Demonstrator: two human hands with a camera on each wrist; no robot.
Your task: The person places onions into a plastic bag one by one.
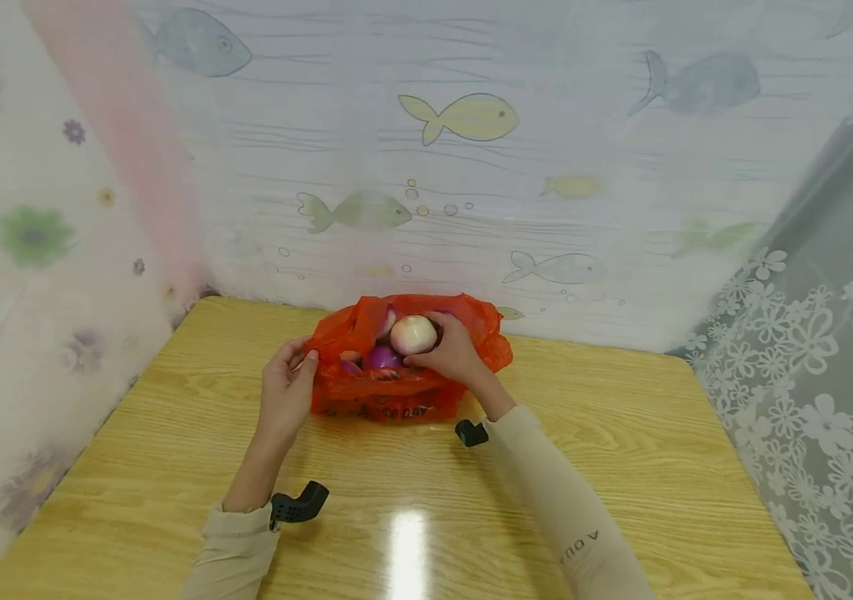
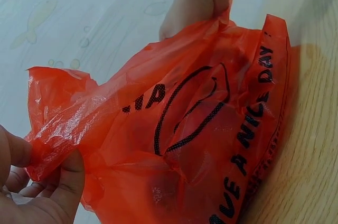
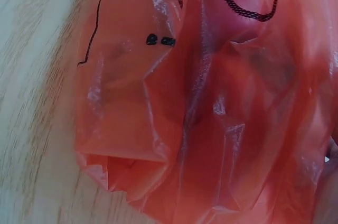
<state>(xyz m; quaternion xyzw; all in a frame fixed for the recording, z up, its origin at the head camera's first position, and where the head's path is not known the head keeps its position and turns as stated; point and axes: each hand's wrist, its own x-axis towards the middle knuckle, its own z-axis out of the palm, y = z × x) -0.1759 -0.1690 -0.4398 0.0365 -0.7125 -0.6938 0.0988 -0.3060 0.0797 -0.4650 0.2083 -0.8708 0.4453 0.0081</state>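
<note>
A red plastic bag with black printing stands on the table, its mouth open upward. Inside lie several purple onions, partly covered by the bag's folds. My right hand reaches into the mouth and grips a whitish onion with purple at its edge. On the bag's left side, my left hand pinches the rim between thumb and fingers. The left wrist view shows this pinch by the left hand up close. Red plastic fills most of the right wrist view and hides the right hand's grip.
The wooden table extends on both sides of the bag and in front of it. Behind it hangs a curtain printed with fish. A black wrist mount juts from the left sleeve, another mount from the right.
</note>
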